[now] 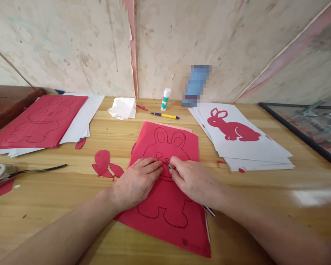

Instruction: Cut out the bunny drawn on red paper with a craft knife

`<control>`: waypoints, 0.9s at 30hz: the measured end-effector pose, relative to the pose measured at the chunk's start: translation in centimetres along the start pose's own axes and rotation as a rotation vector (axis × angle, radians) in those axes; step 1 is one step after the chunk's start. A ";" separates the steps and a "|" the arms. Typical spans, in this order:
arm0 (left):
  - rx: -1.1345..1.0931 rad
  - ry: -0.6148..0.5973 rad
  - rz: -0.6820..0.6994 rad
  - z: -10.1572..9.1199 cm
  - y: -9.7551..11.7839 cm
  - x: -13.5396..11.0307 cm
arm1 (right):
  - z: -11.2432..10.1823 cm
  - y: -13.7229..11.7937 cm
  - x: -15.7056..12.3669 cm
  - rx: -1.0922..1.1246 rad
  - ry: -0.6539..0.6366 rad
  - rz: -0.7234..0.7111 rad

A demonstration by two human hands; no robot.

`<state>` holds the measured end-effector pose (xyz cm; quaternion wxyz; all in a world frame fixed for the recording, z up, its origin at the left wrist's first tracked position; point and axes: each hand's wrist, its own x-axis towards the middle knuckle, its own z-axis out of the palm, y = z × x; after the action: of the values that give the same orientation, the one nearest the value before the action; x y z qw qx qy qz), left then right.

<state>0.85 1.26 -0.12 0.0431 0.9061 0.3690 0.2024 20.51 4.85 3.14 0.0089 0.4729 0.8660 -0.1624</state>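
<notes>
A red paper sheet with a rabbit outline drawn on it lies on the wooden table in front of me. My left hand lies flat on the sheet, fingers stretched out, pressing it down beside the rabbit's face. My right hand is closed round a thin craft knife, whose tip touches the paper at the rabbit's face, just right of my left fingertips.
Red paper scraps lie left of the sheet. A red rabbit sheet on white papers sits far left. White sheets with a red rabbit cut-out lie at right. A glue stick, a pen, tissue and a framed glass panel stand behind.
</notes>
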 end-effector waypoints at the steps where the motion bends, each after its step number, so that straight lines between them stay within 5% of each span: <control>1: 0.002 0.001 0.001 0.0 0.0 0.0 | 0.0 0.0 0.1 0.004 0.001 0.001; 27: 0.014 0.036 0.039 0.1 0.0 0.2 | -0.2 -0.3 0.9 0.127 -0.055 0.078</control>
<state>0.99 1.43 -0.12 0.0263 0.9096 0.3535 0.2169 19.77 5.47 3.24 0.0092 0.5010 0.8344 -0.2295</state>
